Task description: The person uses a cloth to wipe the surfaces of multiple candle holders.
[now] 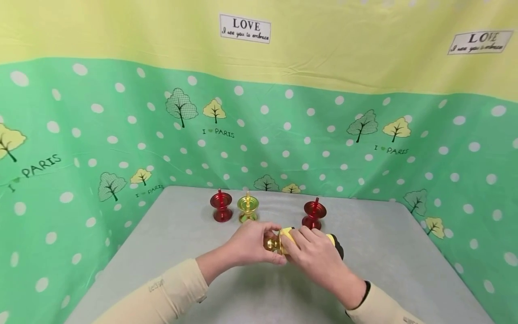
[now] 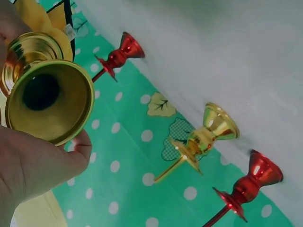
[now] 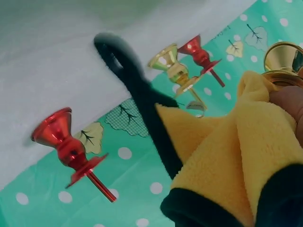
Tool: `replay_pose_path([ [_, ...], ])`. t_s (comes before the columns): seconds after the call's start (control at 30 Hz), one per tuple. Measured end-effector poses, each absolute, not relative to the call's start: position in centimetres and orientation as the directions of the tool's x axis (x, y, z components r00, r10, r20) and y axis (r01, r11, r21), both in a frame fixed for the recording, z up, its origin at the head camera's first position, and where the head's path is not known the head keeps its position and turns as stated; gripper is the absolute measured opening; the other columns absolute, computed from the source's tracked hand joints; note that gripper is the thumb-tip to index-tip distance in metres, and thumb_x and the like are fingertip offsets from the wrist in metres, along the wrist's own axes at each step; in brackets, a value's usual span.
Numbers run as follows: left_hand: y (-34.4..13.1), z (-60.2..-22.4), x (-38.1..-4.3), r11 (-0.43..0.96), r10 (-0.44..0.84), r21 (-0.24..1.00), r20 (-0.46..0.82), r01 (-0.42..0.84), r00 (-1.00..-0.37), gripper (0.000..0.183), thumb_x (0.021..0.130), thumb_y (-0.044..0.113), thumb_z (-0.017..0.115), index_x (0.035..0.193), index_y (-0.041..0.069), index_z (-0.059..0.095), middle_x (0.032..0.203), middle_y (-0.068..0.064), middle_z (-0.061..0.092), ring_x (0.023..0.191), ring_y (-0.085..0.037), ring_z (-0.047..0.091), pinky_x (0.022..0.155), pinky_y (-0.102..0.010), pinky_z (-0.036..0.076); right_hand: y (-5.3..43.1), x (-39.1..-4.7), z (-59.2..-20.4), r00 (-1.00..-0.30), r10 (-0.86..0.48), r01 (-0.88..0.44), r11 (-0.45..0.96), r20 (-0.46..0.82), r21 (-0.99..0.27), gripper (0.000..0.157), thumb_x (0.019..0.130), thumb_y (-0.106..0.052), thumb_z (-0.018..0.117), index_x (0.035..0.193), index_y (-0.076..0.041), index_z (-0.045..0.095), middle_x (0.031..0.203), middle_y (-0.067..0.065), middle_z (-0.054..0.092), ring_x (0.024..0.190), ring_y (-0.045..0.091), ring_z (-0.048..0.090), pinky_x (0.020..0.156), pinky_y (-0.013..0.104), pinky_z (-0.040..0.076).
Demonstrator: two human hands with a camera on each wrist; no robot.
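My left hand (image 1: 250, 244) holds a shiny gold candle holder (image 1: 272, 244) on its side, fingers and thumb around its flared base. In the left wrist view, the hollow underside of this candle holder (image 2: 78, 106) faces the camera. My right hand (image 1: 317, 254) grips a yellow cloth (image 1: 331, 238) with black edging, bunched against the other end of the candle holder. A black hanging loop (image 3: 118, 56) sticks out from the cloth in the right wrist view. The cloth and right fingers hide the candle holder's upper part and spike.
Behind my hands, a red candle holder (image 1: 221, 206) and a gold one (image 1: 248, 207) stand upright at left on the grey table (image 1: 178, 243). Another red candle holder (image 1: 314, 212) stands just beyond my right hand. A green and yellow curtain (image 1: 283, 117) encloses the table's back and sides.
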State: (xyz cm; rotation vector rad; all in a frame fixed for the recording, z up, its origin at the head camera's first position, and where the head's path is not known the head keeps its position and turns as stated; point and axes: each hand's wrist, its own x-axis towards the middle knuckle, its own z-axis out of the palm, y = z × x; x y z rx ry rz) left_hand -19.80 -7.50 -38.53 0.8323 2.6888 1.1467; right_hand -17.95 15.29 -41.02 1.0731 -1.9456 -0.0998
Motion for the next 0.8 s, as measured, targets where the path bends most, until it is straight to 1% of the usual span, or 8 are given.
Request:
replay_pose_path([
  [0.23, -7.7, -38.9, -19.7, 0.591, 0.533, 0.631, 0.164, 0.503, -0.830, 0.075, 0.075, 0.046, 0.097, 0.134, 0.007, 0.072, 0.104, 0.003, 0.083, 0.086, 0.002, 0.070, 0.081, -0.022, 0.054, 15.1, -18.3, -41.3, -0.240, -0.718, -0.679, 0.605, 0.653, 0.416, 0.013, 0.093, -0.020, 0.069, 0.102, -0.011, 0.066, 0.085, 0.000, 0.062, 0.073, 0.020, 0.054, 0.061, 0.029, 0.039],
  [0.37, -8.0, -38.9, -19.5, 0.631, 0.527, 0.571, 0.183, 0.526, -0.830, 0.069, 0.074, 0.049, 0.096, 0.130, 0.014, 0.073, 0.100, 0.010, 0.082, 0.086, 0.005, 0.070, 0.094, -0.035, 0.049, 14.8, -18.5, -41.2, -0.230, -0.722, -0.681, 0.598, 0.652, 0.422, 0.022, 0.085, -0.022, 0.081, 0.098, -0.013, 0.065, 0.078, -0.002, 0.056, 0.070, 0.019, 0.053, 0.060, 0.027, 0.036],
  [0.5, -8.1, -38.8, -19.5, 0.654, 0.521, 0.538, 0.190, 0.532, -0.832, 0.065, 0.074, 0.048, 0.095, 0.127, 0.017, 0.073, 0.097, 0.013, 0.082, 0.085, 0.007, 0.068, 0.100, -0.044, 0.045, 14.8, -18.8, -41.0, -0.201, -0.712, -0.683, 0.594, 0.673, 0.425, 0.028, 0.078, -0.022, 0.088, 0.095, -0.015, 0.067, 0.076, -0.004, 0.058, 0.069, 0.016, 0.057, 0.059, 0.027, 0.039],
  [0.57, -8.2, -38.5, -19.6, 0.656, 0.516, 0.539, 0.190, 0.528, -0.835, 0.064, 0.074, 0.047, 0.095, 0.127, 0.017, 0.074, 0.096, 0.013, 0.081, 0.084, 0.006, 0.067, 0.102, -0.046, 0.044, 15.2, -18.9, -40.6, -0.195, -0.707, -0.689, 0.592, 0.680, 0.418, 0.026, 0.080, -0.024, 0.087, 0.097, -0.017, 0.070, 0.077, -0.005, 0.063, 0.070, 0.015, 0.059, 0.058, 0.027, 0.044],
  [0.63, -8.6, -38.2, -19.8, 0.656, 0.508, 0.544, 0.193, 0.522, -0.840, 0.065, 0.074, 0.046, 0.095, 0.128, 0.018, 0.074, 0.097, 0.014, 0.081, 0.085, 0.005, 0.067, 0.104, -0.048, 0.044, 16.1, -19.2, -40.3, -0.201, -0.702, -0.689, 0.597, 0.683, 0.411, 0.017, 0.089, -0.027, 0.081, 0.101, -0.018, 0.072, 0.082, -0.005, 0.068, 0.072, 0.015, 0.062, 0.057, 0.027, 0.049],
  [0.67, -9.0, -38.1, -20.0, 0.662, 0.498, 0.545, 0.194, 0.515, -0.845, 0.066, 0.074, 0.046, 0.095, 0.129, 0.018, 0.073, 0.098, 0.013, 0.081, 0.087, 0.002, 0.067, 0.103, -0.048, 0.044, 16.9, -19.3, -40.1, -0.216, -0.695, -0.680, 0.612, 0.686, 0.405, 0.014, 0.093, -0.029, 0.076, 0.103, -0.018, 0.073, 0.084, -0.005, 0.071, 0.072, 0.016, 0.063, 0.055, 0.028, 0.050],
  [0.73, -10.4, -38.2, -20.5, 0.655, 0.449, 0.604, 0.172, 0.454, -0.877, 0.067, 0.075, 0.043, 0.094, 0.133, 0.018, 0.072, 0.102, 0.010, 0.081, 0.090, -0.003, 0.068, 0.102, -0.043, 0.051, 19.0, -19.5, -39.7, -0.275, -0.643, -0.644, 0.675, 0.715, 0.359, 0.022, 0.102, -0.038, 0.067, 0.106, -0.019, 0.076, 0.087, -0.003, 0.075, 0.071, 0.018, 0.066, 0.049, 0.028, 0.049],
  [0.8, -12.4, -38.5, -20.9, 0.597, 0.369, 0.732, 0.112, 0.328, -0.922, 0.066, 0.080, 0.038, 0.092, 0.137, 0.016, 0.069, 0.109, 0.004, 0.081, 0.095, -0.008, 0.070, 0.095, -0.037, 0.058, 21.4, -19.3, -39.5, -0.422, -0.519, -0.603, 0.773, 0.743, 0.197, 0.025, 0.103, -0.038, 0.067, 0.110, -0.017, 0.079, 0.090, -0.001, 0.078, 0.070, 0.018, 0.068, 0.048, 0.028, 0.048],
])
